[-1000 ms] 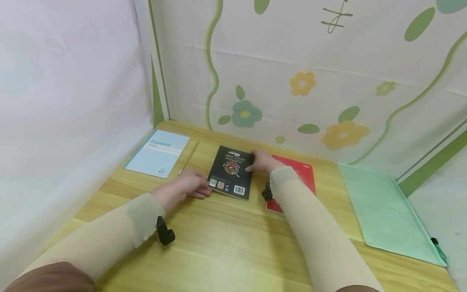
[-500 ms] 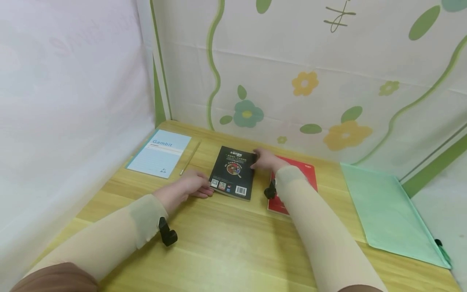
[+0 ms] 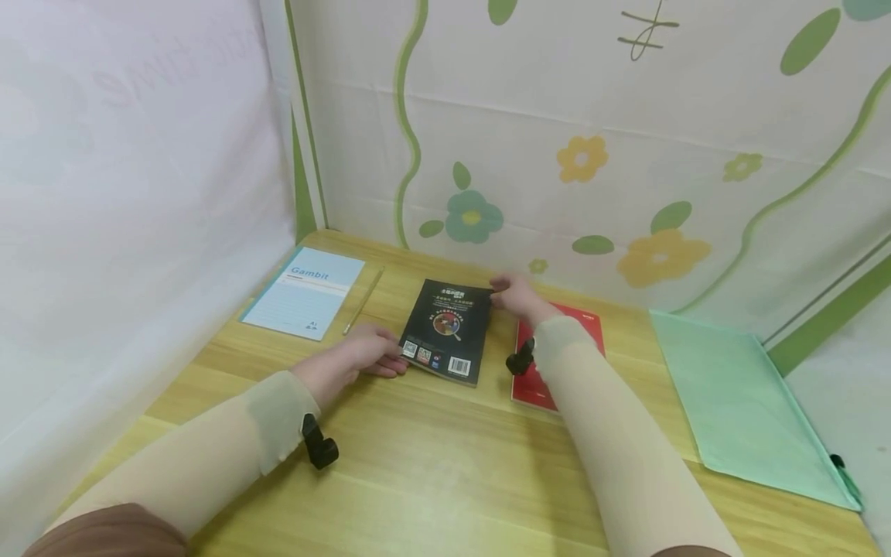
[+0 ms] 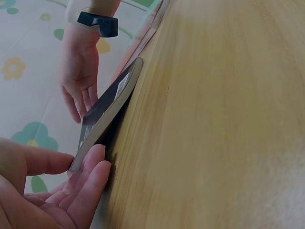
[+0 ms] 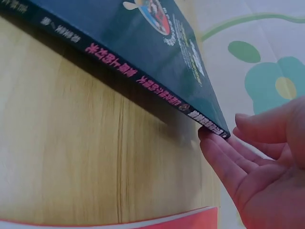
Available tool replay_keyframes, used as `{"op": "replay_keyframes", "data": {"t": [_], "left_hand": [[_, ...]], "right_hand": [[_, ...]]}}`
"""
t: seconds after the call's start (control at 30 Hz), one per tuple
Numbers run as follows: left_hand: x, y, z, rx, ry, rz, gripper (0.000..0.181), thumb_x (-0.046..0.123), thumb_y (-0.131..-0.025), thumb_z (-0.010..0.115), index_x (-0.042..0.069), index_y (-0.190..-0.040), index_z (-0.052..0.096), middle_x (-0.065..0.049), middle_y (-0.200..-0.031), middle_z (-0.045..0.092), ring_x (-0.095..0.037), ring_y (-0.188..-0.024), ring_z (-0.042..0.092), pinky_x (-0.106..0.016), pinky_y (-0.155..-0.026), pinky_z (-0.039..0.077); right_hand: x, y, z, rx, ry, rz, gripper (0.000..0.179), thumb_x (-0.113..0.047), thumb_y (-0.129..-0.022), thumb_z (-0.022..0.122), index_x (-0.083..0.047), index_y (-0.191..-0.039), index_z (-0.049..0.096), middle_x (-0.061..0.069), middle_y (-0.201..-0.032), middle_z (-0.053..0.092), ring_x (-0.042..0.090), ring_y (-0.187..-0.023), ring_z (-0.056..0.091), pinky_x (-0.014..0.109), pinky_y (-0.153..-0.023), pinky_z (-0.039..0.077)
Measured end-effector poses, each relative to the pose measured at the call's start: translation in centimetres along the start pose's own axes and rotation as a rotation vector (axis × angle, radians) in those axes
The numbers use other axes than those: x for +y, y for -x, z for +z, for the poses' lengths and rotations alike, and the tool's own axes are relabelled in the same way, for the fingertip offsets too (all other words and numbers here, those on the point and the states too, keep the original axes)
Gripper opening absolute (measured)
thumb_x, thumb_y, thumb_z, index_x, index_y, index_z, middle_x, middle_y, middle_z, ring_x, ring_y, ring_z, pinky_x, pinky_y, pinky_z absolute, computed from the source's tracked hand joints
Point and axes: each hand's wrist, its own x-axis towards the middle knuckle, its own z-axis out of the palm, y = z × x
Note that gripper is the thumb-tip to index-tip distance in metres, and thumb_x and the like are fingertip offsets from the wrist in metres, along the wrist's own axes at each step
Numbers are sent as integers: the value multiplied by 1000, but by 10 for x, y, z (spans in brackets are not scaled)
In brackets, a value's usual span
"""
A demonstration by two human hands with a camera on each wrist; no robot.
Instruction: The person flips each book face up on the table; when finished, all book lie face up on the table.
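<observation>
A black paperback book lies back cover up, raised off the table along the side seen in the left wrist view. My left hand pinches its near-left corner; in the left wrist view the thumb is on top and the fingers are underneath. My right hand is at the far-right corner. In the right wrist view its fingertips touch the underside at the spine's end, while the thumb stands apart above the corner. The spine carries pink and white lettering.
A red book lies under my right forearm. Left of the black book are a pencil and a pale blue notebook. A green mesh pouch lies at the right, and a flowered curtain hangs behind the wooden table.
My right hand has slid from the black book's right side to its far-right corner, its thumb coming off the cover. The left hand keeps its pinch; the book has shifted slightly.
</observation>
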Motion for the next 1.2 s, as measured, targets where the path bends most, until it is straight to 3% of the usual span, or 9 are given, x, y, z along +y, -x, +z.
{"op": "replay_keyframes", "data": {"t": [0.13, 0.3, 0.47, 0.7, 1.03, 1.2], "left_hand": [[0, 1, 0, 1, 3, 6, 37, -3, -94, 56, -16, -127, 47, -25, -94, 69, -28, -77, 72, -36, -71, 61], [0, 0, -3, 1, 4, 24, 35, -3, -94, 56, -15, -125, 48, -25, -92, 69, -27, -74, 72, -36, -70, 61], [1, 3, -9, 3, -7, 53, 38, -3, -94, 55, -17, -129, 46, -26, -93, 68, -27, -75, 71, -37, -72, 61], [4, 8, -13, 5, -12, 78, 35, -3, -95, 54, -17, -127, 47, -25, -92, 68, -24, -74, 70, -37, -72, 61], [6, 9, -13, -6, 11, 114, 36, -4, -94, 54, -17, -127, 48, -25, -94, 68, -24, -74, 70, -38, -74, 61], [6, 10, -14, -10, 26, 126, 35, -5, -93, 54, -16, -126, 50, -23, -91, 69, -23, -74, 70, -37, -73, 61]], "right_hand": [[1, 0, -1, 25, -48, 16, 48, 9, -95, 51, 7, -142, 43, 29, -138, 49, 41, -115, 58, 43, -100, 49], [2, 2, -1, 61, -189, 19, 39, 13, -92, 48, 10, -131, 52, 29, -129, 54, 39, -108, 61, 42, -96, 52], [0, 5, -2, 83, -253, 18, 29, 8, -96, 46, 11, -121, 58, 24, -122, 58, 29, -97, 64, 43, -96, 52], [-3, 9, -5, 73, -347, -10, 38, 18, -89, 44, 12, -124, 56, 22, -123, 56, 19, -83, 60, 51, -104, 45], [1, 11, -12, 63, -407, -78, 33, 12, -96, 42, 9, -125, 56, 14, -116, 57, 20, -92, 57, 48, -107, 42], [3, 11, -15, 26, -451, -125, 28, 9, -98, 44, 8, -123, 56, 8, -110, 58, 17, -89, 56, 49, -106, 41]]}}
